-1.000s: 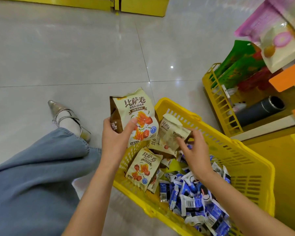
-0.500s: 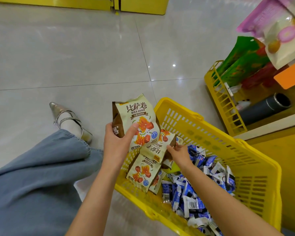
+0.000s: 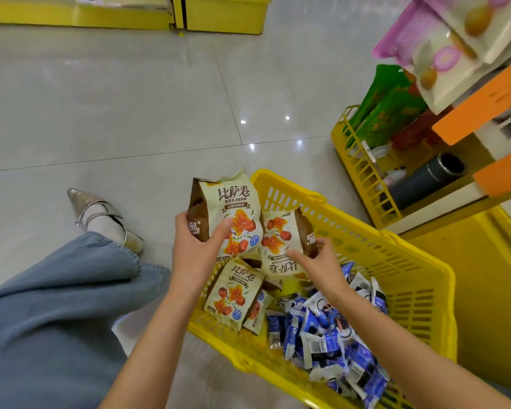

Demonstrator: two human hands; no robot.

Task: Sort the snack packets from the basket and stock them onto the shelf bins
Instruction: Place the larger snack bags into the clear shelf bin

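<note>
A yellow plastic basket stands on the floor in front of me. My left hand grips an upright cream-and-brown snack packet above the basket's near-left corner. Beside it my right hand holds a second packet of the same kind, turned upside down and touching the first. Two more such packets lean against the basket's left wall. Several small blue-and-white packets fill the basket's near half.
A yellow wire shelf bin at the right holds green packets and a dark cylinder. Pink and white packets hang above orange shelf edges. My denim-clad leg and silver shoe are at the left. A yellow shelf base lies far off.
My right hand dipped into the basket, took a second cream-and-brown packet and lifted it up next to the one in my left hand, which stayed roughly in place.
</note>
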